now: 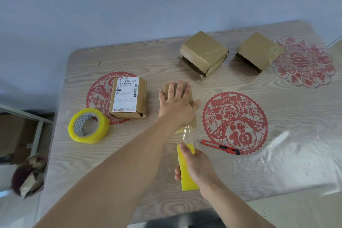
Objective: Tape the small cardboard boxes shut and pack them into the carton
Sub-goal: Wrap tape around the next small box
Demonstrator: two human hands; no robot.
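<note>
Head view shows the left hand spread flat, pressing a small box. Right hand, at six o'clock of it, grips a tape roll feeding a clear strip toward that box.

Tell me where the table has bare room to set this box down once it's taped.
Free: the near right stretch of table, past the cutter; the far left corner behind the labelled box. Crowded: the middle, with the left hand pressing the small box, the right hand holding a tape roll, and the spare roll.
</note>
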